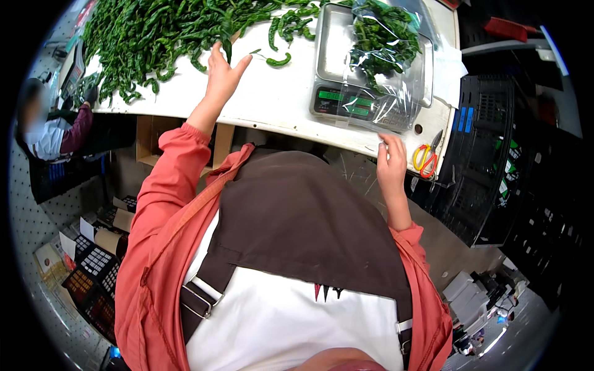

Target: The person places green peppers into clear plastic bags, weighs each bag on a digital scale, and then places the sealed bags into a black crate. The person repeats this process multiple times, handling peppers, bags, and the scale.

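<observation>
My left hand [222,76] reaches over the white table [278,102] with thumb and fingers apart. A blurred green pepper [226,48] shows between them, and I see no grip on it. Beyond lies a big heap of wrinkled green peppers [153,41]. One loose pepper [279,60] rests right of this hand. At the table's front edge, my right hand [392,160] has curled fingers with a gap to the thumb, and nothing shows in it. Just above it, a clear plastic bag [385,99] holding green peppers [385,44] lies across a digital scale [332,44] with lit displays.
Scissors [428,155] with yellow and red handles lie at the table's right corner. Black plastic crates [482,185] stand beyond that edge. A person in a purple sleeve [78,130] is at the table's left. Below the table is a wooden shelf [222,143].
</observation>
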Demonstrator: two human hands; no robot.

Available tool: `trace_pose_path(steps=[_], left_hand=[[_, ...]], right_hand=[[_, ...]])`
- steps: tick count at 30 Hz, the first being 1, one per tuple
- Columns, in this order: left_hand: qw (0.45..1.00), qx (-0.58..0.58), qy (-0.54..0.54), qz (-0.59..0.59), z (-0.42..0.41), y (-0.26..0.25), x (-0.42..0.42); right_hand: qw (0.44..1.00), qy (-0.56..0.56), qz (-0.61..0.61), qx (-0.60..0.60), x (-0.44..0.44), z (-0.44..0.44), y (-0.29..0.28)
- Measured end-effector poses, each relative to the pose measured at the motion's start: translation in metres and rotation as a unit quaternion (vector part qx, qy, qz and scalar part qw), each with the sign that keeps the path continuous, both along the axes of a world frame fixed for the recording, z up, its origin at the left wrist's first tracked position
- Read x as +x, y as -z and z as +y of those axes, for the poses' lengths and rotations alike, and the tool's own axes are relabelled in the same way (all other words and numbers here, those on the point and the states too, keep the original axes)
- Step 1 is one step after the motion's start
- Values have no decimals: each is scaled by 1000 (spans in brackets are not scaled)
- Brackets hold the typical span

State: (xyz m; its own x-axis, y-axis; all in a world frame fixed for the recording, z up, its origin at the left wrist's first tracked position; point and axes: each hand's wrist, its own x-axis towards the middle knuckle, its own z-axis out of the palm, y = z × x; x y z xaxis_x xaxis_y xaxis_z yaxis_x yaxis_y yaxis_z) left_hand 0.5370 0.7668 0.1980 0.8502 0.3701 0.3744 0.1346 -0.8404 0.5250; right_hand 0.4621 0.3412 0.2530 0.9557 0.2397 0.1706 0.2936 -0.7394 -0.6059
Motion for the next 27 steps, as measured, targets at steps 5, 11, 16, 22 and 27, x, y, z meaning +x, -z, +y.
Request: trace_pose_path(steps=[5,11,16,22,27], left_hand=[[993,-47,108,-9,-44,1,-12],[976,-176,123,42,-101,-16,-31],[967,-207,125,78,-104,-12,-46],[954,-250,128,108,-107,-23,-53],[938,-279,153,138,-120,-32,-45]], right_hand=[[985,-49,-103,-127,45,20,16],[980,49,-129,-146,96,41,34],[952,50,-56,-297,127,55,36],[987,48,-131,-76,125,50,48],[994,66,-53,-72,147,66,39]])
